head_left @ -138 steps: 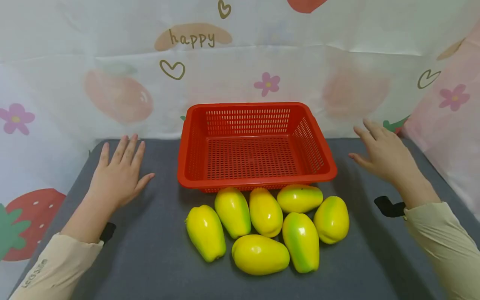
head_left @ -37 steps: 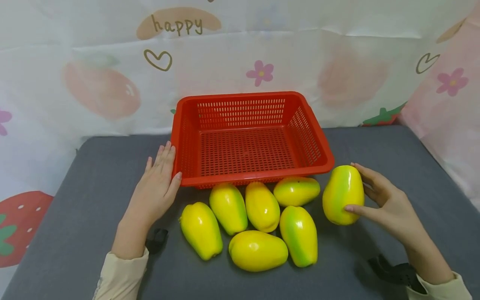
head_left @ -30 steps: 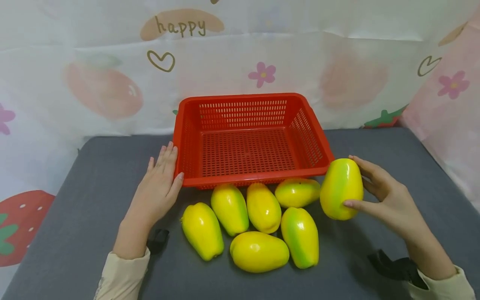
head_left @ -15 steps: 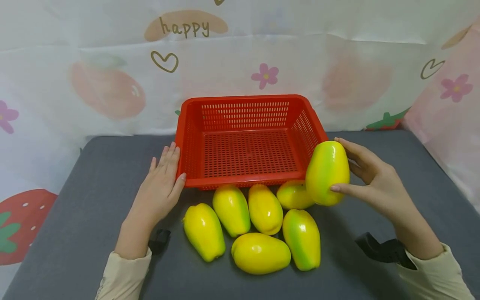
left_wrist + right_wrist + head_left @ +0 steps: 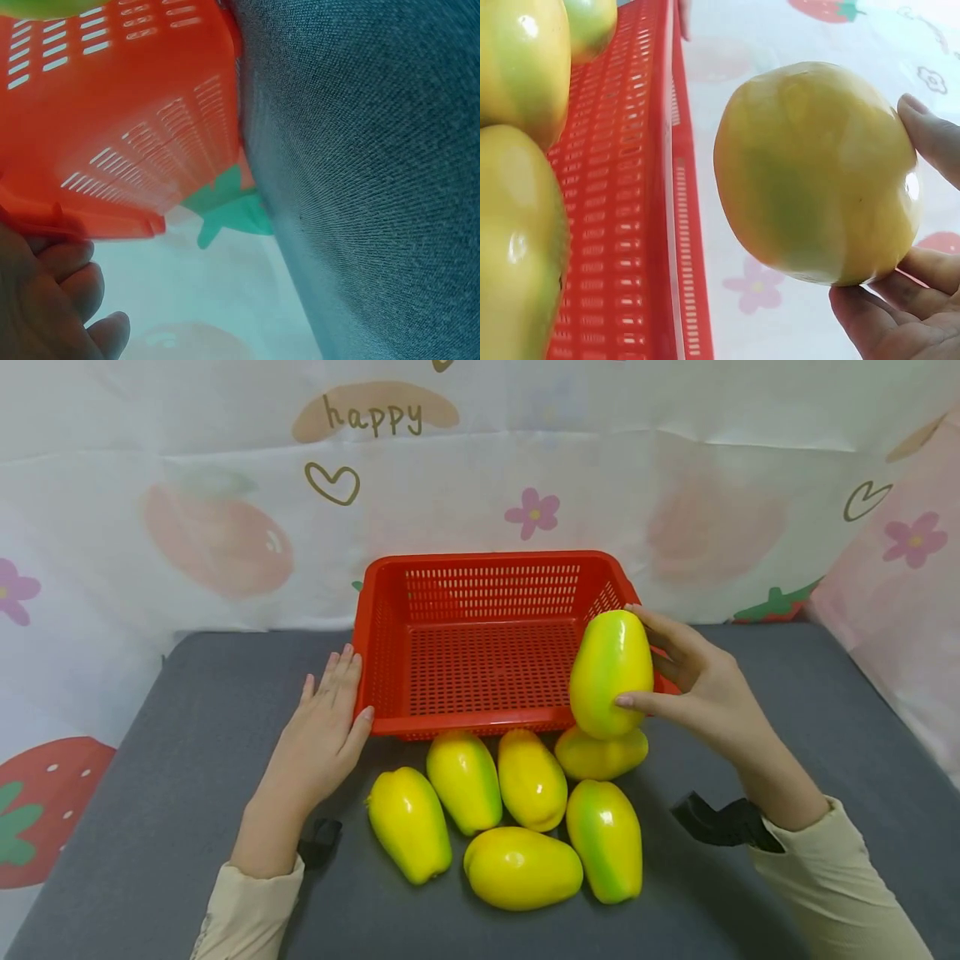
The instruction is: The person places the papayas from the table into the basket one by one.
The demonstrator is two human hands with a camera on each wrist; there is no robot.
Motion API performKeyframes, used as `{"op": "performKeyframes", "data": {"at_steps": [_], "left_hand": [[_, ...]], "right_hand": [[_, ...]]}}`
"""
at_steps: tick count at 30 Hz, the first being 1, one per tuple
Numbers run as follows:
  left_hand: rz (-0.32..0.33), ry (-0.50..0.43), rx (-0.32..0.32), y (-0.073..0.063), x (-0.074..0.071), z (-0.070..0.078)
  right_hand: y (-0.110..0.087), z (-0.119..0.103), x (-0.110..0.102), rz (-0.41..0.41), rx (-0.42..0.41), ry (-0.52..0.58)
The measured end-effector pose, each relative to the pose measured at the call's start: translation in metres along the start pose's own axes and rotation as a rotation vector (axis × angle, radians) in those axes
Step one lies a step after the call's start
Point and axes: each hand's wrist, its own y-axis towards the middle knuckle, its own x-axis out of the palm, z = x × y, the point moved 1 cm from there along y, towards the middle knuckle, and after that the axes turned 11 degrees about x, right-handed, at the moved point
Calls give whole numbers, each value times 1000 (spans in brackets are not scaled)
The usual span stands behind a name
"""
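My right hand [image 5: 697, 685] holds a yellow-green papaya [image 5: 611, 672] upright over the front right corner of the red plastic basket [image 5: 480, 722]. Its thumb lies on the near side, the other fingers around the far right side. In the right wrist view the same papaya [image 5: 817, 172] sits between thumb and fingers. With straight fingers, my left hand [image 5: 318, 727] rests against the basket's left rim. The left wrist view shows its fingertips beside the basket wall [image 5: 112, 135]. Several more papayas [image 5: 522, 868] lie in front of the basket; the held one partly covers one papaya [image 5: 600, 756].
A grey cloth [image 5: 217, 710] covers the table. Behind the basket hangs a white printed curtain [image 5: 465, 493], close to its back rim. Black straps [image 5: 723, 822] are on the wrists.
My right hand has picked up the rightmost papaya, then carried it left and up to the basket's front right corner. The left hand came to the basket's left rim earlier and has stayed there.
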Motion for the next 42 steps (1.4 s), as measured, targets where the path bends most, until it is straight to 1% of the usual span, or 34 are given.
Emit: {"op": "performKeyframes", "data": {"at_steps": [6, 12, 19, 27, 33, 39, 42], "left_hand": [[-3, 3, -1, 1, -1, 0], [-3, 5, -3, 1, -2, 0], [-5, -1, -4, 3, -1, 0], [-8, -1, -3, 4, -1, 0], [-14, 1, -6, 3, -2, 0], [-16, 0, -8, 2, -2, 0], [-14, -1, -9, 1, -2, 0]], "right_hand": [[14, -4, 10, -17, 47, 21], [38, -6, 24, -47, 83, 62], [65, -11, 48, -98, 112, 93], [84, -18, 77, -129, 133, 88], [100, -19, 101, -175, 213, 78], [113, -15, 121, -188, 287, 59], [119, -14, 130, -205, 312, 28]]}}
